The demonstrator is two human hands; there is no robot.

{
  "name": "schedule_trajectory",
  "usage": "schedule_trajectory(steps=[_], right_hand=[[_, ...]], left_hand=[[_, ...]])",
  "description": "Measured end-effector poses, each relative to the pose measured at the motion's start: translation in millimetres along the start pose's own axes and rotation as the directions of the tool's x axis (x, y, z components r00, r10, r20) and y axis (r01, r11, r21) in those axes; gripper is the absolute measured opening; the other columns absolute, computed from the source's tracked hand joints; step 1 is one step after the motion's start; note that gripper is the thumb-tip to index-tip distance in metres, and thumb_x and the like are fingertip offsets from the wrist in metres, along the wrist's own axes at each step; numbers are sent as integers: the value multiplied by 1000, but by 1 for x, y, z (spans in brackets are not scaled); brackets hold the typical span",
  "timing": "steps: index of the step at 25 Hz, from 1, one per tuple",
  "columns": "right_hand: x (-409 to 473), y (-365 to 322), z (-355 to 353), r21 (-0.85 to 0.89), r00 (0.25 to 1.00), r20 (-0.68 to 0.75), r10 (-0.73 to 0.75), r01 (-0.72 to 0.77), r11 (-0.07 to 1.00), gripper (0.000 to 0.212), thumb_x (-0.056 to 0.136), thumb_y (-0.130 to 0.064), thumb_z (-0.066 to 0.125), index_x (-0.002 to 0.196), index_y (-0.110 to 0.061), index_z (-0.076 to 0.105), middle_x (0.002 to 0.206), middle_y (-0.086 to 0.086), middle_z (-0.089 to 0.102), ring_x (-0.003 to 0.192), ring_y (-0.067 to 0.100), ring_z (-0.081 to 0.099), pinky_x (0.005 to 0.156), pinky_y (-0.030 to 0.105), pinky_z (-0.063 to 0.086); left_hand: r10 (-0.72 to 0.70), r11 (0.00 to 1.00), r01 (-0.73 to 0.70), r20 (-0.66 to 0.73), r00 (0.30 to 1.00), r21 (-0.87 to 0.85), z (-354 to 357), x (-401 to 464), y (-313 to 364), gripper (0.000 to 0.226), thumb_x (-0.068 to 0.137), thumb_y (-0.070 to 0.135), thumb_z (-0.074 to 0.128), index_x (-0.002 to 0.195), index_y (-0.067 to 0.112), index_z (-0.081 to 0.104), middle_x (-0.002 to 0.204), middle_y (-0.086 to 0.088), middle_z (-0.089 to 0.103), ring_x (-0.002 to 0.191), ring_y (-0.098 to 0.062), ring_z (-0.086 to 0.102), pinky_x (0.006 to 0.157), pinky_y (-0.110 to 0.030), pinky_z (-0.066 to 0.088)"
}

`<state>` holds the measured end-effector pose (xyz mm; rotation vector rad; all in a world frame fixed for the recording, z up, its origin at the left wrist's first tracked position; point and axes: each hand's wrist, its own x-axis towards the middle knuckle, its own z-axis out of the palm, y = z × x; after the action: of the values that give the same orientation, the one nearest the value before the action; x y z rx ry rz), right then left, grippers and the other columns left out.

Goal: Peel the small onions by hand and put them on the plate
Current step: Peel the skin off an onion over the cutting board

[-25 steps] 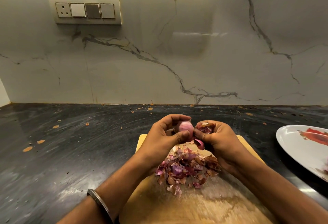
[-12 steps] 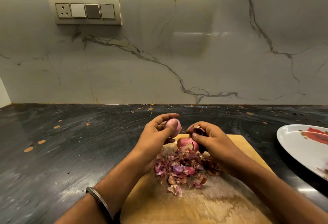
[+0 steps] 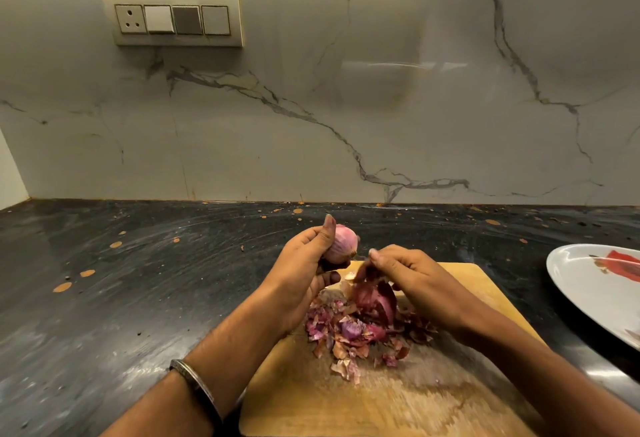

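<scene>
Since half-second ago, left hand [image 3: 304, 272] lifted small pink peeled onion [image 3: 343, 244] higher, fingers curled round it, centre frame; right hand [image 3: 403, 272] pinches torn papery skin [image 3: 375, 299] low over purple peel heap [image 3: 349, 331] on wooden cutting board [image 3: 346, 402], keeping waste together; white oval plate [image 3: 568, 275] waits far right, onion not yet there

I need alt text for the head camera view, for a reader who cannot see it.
A person's left hand holds a peeled small onion above a wooden cutting board, while the right hand pulls away skin over a pile of peels. A white plate lies to the right on the dark counter.
</scene>
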<state>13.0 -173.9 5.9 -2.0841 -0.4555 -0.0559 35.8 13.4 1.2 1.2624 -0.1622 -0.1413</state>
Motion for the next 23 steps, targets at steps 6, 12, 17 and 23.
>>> schedule_trajectory(steps=[6, 12, 17, 23], right_hand=[[1, 4, -1, -284, 999, -24, -32, 24, 959, 7, 94, -29, 64, 89, -27, 69, 89, -9, 68, 84, 6, 64, 74, 27, 55], [3, 2, -6, 101, 969, -236, -74, 100, 990, 34, 82, -52, 64, 104, -27, 69, 95, -2, 72, 89, 12, 70, 78, 31, 59], [3, 8, -2, 217, 978, -180, -107, 145, 965, 40, 77, -33, 78, 116, -26, 72, 100, -4, 77, 86, 12, 74, 70, 21, 57], [4, 12, -1, 298, 970, -227, -84, 151, 943, 39, 82, -21, 75, 121, -24, 72, 102, -4, 78, 91, 21, 74, 70, 24, 59]], left_hand=[[21, 999, -20, 16, 1000, -25, 0, -1, 0, 43, 82, 50, 60, 110, 19, 74, 91, 0, 75, 70, -9, 67, 60, -23, 51], [61, 995, -55, 71, 996, -82, 4, -1, -2, 36, 81, 30, 64, 111, 11, 71, 111, -14, 71, 88, -20, 70, 75, -31, 58], [115, 993, -108, 139, 984, -54, 5, -3, -7, 27, 82, 19, 68, 107, 13, 75, 113, -14, 73, 104, -24, 70, 86, -36, 60], [111, 993, -104, 129, 985, -60, 4, -2, -5, 27, 81, 10, 70, 109, 8, 74, 112, -15, 73, 107, -27, 70, 86, -34, 59]])
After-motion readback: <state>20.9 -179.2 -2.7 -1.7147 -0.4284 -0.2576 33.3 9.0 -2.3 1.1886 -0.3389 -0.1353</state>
